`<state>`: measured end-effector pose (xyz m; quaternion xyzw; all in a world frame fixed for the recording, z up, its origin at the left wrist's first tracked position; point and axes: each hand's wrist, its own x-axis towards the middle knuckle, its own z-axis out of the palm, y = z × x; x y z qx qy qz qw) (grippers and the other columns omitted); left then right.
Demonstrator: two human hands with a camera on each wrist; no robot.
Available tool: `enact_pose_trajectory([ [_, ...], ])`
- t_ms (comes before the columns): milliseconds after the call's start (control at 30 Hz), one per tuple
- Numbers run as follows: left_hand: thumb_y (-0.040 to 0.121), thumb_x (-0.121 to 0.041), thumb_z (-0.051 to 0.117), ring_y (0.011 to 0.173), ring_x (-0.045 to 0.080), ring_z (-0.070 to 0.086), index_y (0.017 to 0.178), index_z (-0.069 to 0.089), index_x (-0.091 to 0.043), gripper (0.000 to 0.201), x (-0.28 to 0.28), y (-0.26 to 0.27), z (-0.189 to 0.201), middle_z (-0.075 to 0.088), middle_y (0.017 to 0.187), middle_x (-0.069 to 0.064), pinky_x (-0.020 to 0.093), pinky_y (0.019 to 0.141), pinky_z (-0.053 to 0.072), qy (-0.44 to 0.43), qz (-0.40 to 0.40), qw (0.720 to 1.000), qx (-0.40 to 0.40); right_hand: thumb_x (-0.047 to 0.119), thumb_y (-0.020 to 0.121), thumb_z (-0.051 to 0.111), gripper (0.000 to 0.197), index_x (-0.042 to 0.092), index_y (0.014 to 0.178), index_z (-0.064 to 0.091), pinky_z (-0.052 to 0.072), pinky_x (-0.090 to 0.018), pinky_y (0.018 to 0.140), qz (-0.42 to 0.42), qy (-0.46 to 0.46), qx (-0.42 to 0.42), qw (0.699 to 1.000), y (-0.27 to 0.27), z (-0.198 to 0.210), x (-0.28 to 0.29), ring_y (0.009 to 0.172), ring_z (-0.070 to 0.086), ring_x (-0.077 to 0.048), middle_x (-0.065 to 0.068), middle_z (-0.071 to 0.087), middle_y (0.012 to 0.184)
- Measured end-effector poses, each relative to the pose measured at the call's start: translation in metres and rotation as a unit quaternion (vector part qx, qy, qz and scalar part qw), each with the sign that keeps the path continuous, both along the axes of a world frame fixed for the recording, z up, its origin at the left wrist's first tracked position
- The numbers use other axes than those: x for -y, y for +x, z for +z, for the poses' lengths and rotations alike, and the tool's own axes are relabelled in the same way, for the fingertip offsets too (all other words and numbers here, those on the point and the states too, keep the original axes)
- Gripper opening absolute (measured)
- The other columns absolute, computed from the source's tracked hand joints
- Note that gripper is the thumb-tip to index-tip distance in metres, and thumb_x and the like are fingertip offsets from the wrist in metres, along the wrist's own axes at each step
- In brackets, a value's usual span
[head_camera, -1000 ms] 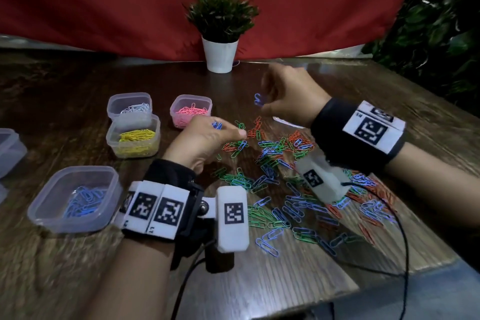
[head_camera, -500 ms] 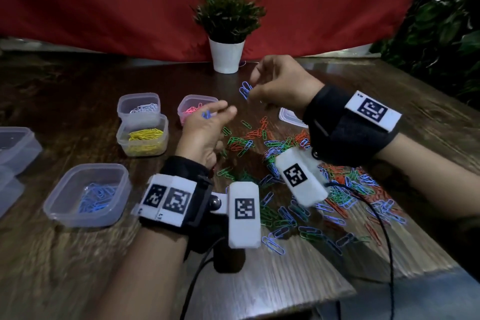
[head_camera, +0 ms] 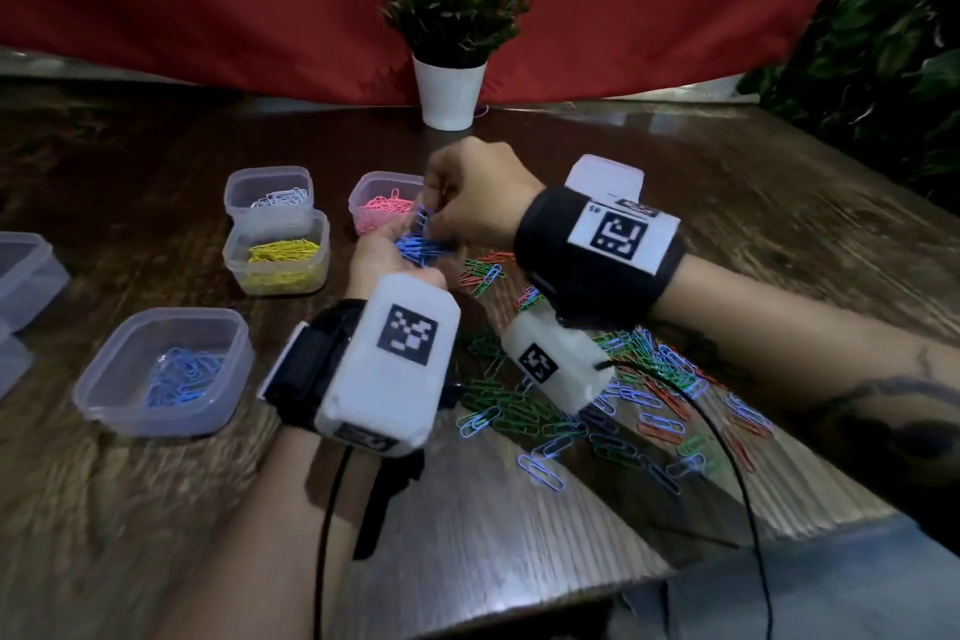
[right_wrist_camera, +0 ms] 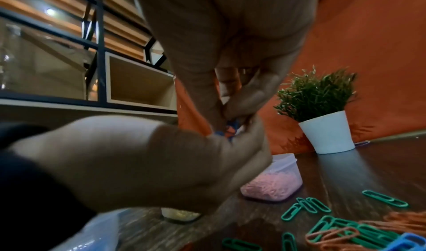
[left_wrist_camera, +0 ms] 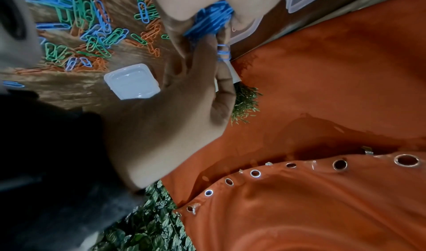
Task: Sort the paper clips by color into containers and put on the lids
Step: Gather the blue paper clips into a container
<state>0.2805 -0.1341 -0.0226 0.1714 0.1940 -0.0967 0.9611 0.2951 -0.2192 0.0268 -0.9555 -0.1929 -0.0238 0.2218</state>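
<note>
My left hand [head_camera: 410, 247] is turned palm up beside the pink container [head_camera: 382, 203] and cups a bunch of blue paper clips [head_camera: 422, 247]. My right hand [head_camera: 428, 218] hangs just above it, fingertips pinching a few blue clips [head_camera: 422, 216] at the bunch. In the left wrist view the blue bunch [left_wrist_camera: 211, 22] is pressed between both hands. The right wrist view shows the right fingertips [right_wrist_camera: 239, 114] closed over a blue clip. The container with blue clips [head_camera: 104, 395] stands at the near left. A mixed pile of blue, green and orange clips [head_camera: 571, 400] lies under my right forearm.
A yellow-clip container [head_camera: 234, 270] and a white-clip container [head_camera: 234, 203] stand left of the hands. Some clear containers [head_camera: 26, 276] sit at the left edge. One lid [head_camera: 602, 174] lies behind my right wrist. At the back stands a potted plant [head_camera: 449, 91].
My right hand has moved left and down with its blue clips onto my left hand. My left hand has turned palm up, and now a bunch of blue clips shows in it.
</note>
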Motion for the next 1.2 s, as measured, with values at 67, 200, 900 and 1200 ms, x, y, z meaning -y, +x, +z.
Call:
enact_pose_trajectory([
  [67,0.099,-0.014,0.032,0.068,0.024,0.053,0.078,0.047,-0.003,0.029,0.002,0.000,-0.001,0.055,0.076,0.015,0.035,0.050,0.049,0.014,0.011,1.000,0.007,0.016,0.077,0.066,0.006,0.020,0.074,0.063,0.036,-0.022,0.064,0.025,-0.028,0.029,0.999,-0.002,0.000,0.001,0.079,0.056,-0.018,-0.001,0.057,0.079],
  [200,0.099,-0.013,0.034,0.064,0.023,0.053,0.081,0.050,0.000,0.027,0.002,0.001,0.001,0.058,0.065,0.016,0.027,0.029,0.045,-0.025,0.029,0.999,0.010,0.025,0.086,0.063,0.023,0.012,0.104,0.071,0.034,-0.009,0.052,0.068,0.026,0.014,0.997,-0.002,0.002,0.019,0.063,0.053,0.006,0.003,0.059,0.075],
  [900,0.068,-0.004,0.045,0.026,0.014,0.032,0.047,0.041,-0.004,0.021,-0.025,-0.006,0.010,0.032,0.039,0.002,0.017,0.025,0.015,-0.064,-0.036,0.997,0.040,0.027,0.070,0.079,0.022,0.014,0.079,0.064,0.038,-0.022,0.059,0.001,-0.219,-0.142,0.965,-0.017,-0.044,0.084,0.074,0.053,-0.020,-0.004,0.057,0.076],
  [1200,0.069,-0.004,0.045,0.026,0.014,0.031,0.045,0.043,-0.003,0.024,-0.026,-0.007,0.012,0.032,0.039,0.002,0.018,0.024,0.015,-0.072,-0.027,0.996,0.040,0.018,0.076,0.074,0.020,0.011,0.094,0.071,0.036,-0.019,0.069,0.038,-0.173,-0.124,0.976,-0.022,-0.048,0.091,0.079,0.052,-0.012,0.001,0.059,0.081],
])
